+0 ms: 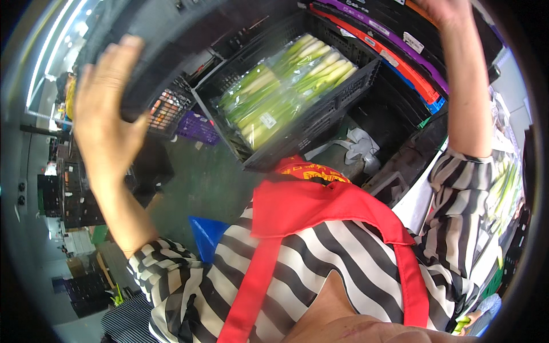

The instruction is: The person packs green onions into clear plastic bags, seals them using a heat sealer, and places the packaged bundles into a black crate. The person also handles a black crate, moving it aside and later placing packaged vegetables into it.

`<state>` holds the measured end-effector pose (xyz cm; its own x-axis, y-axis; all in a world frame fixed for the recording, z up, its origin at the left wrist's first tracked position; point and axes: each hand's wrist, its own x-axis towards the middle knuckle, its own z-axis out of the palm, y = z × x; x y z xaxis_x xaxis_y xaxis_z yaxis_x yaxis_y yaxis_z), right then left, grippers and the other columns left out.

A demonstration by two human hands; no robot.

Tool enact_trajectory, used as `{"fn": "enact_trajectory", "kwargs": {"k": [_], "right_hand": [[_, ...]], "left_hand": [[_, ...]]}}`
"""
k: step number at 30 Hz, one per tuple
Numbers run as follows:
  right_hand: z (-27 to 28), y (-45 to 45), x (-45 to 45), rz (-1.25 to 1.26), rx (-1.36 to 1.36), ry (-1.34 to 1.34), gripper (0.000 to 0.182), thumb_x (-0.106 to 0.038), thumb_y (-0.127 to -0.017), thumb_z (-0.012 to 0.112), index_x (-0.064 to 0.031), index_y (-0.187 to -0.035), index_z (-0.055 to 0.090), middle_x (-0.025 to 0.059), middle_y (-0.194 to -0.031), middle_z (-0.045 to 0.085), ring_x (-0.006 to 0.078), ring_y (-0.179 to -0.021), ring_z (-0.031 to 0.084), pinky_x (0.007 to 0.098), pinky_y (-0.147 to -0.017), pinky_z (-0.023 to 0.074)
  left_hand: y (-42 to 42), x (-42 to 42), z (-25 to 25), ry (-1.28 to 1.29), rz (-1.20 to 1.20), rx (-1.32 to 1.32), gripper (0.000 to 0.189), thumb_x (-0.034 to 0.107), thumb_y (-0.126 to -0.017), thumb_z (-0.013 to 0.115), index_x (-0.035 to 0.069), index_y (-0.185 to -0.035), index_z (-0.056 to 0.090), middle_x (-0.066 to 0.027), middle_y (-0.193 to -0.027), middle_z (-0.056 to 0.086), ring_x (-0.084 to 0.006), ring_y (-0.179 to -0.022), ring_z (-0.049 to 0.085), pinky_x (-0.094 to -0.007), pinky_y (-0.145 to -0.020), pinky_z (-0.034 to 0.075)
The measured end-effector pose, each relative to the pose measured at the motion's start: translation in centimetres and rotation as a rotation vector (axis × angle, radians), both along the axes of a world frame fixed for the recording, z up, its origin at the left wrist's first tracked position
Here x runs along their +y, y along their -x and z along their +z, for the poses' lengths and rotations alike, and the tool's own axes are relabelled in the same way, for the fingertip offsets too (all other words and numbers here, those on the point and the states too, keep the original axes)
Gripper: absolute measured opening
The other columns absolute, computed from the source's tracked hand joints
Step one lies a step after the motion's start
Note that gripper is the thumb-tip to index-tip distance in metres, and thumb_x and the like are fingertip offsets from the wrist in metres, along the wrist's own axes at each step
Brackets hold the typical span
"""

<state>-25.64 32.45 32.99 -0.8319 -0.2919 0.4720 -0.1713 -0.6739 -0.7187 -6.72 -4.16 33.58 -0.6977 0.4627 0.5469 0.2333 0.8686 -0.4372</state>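
Note:
My left hand (105, 111) is raised at the left, slightly blurred, with its thumb apart from its fingers and nothing in it. At the top right, my right hand (446, 10) is partly cut off by the frame edge, so its fingers and whatever they touch are hidden. It is nearest to the stack of coloured crates. Between my arms stands a black plastic crate (296, 141). In it lie clear plastic packs of long green-and-white stalk vegetables (274, 96), one bearing a white label.
Stacked black, purple and red crates (386, 55) rise at the upper right. A purple basket (199, 127) and a crate of orange items (167, 109) stand beyond my left hand. Pale strips (362, 148) lie beside the black crate. Bagged green vegetables (506, 188) are at the far right.

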Motion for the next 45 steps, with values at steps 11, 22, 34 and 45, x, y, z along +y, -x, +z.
{"fn": "enact_trajectory", "kwargs": {"k": [11,22,34,45], "right_hand": [[-25.1,-3.3,-0.1,-0.002,-1.052,-0.075,0.035,-0.023,-0.077,0.059,0.0028,-0.100,0.055,0.0177,-0.097,0.063,0.0318,-0.089,0.061,0.0466,-0.089,0.0461],[-32.3,-6.4,2.1,-0.022,-0.972,0.020,0.039,-0.020,-0.075,0.059,0.0060,-0.104,0.056,0.0195,-0.104,0.061,0.0350,-0.098,0.057,0.0509,-0.092,0.0410],[-32.4,-1.3,3.3,-0.151,-0.855,-0.328,0.051,-0.013,-0.078,0.059,-0.0053,-0.127,0.047,0.0102,-0.110,0.060,0.0222,-0.094,0.062,0.0385,-0.083,0.0506],[-32.8,-1.3,0.9,-0.717,-0.566,-0.755,0.030,-0.021,-0.081,0.069,0.0012,-0.100,0.064,0.0008,-0.087,0.064,0.0068,-0.077,0.055,0.0197,-0.073,0.0426]], "left_hand": [[-1.7,0.5,-17.4,-0.300,-0.016,-0.826,0.078,0.009,-0.057,0.074,0.011,-0.128,0.043,-0.0084,-0.134,0.045,-0.0260,-0.123,0.044,-0.0437,-0.104,0.031],[-1.3,-0.1,-25.0,-0.365,-0.085,-0.907,0.077,0.020,-0.063,0.075,0.016,-0.132,0.041,-0.0070,-0.139,0.038,-0.0273,-0.129,0.033,-0.0449,-0.105,0.028],[-0.5,-17.6,-31.7,-1.380,0.809,-0.313,0.075,0.044,-0.082,0.059,-0.002,-0.135,0.033,-0.0223,-0.135,0.040,-0.0325,-0.126,0.038,-0.0373,-0.103,0.030],[-1.2,-16.8,-31.8,-1.973,0.792,-0.594,0.061,0.043,-0.090,0.050,-0.007,-0.124,0.047,-0.0158,-0.121,0.053,-0.0232,-0.110,0.051,-0.0321,-0.094,0.038]]}}
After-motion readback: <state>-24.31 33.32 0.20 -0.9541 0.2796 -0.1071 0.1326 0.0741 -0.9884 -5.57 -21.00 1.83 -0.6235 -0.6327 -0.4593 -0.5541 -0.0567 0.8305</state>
